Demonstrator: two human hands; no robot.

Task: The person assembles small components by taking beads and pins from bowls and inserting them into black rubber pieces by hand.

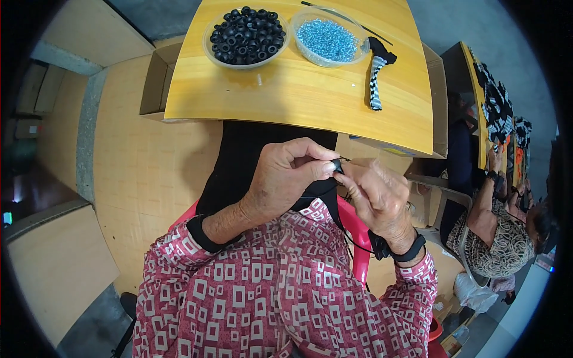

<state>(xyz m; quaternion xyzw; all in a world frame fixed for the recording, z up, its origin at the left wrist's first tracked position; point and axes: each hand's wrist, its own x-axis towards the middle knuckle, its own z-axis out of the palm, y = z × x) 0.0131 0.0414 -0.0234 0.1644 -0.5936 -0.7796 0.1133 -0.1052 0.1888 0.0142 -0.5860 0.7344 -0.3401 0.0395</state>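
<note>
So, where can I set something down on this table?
Widest patch of yellow table: between its near edge, the bowl of black beads, the bowl of blue beads and the striped fabric piece. Another lies right of that piece. Both bowls crowd the far side.

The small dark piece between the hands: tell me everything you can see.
The small dark piece looks black, smooth and slightly shiny. The left hand pinches it between thumb and finger; the right hand is close on the other side, perhaps touching. It is held off the yellow table, nearer the person. The hands cover much of it, so its full shape and material are unclear.
</note>
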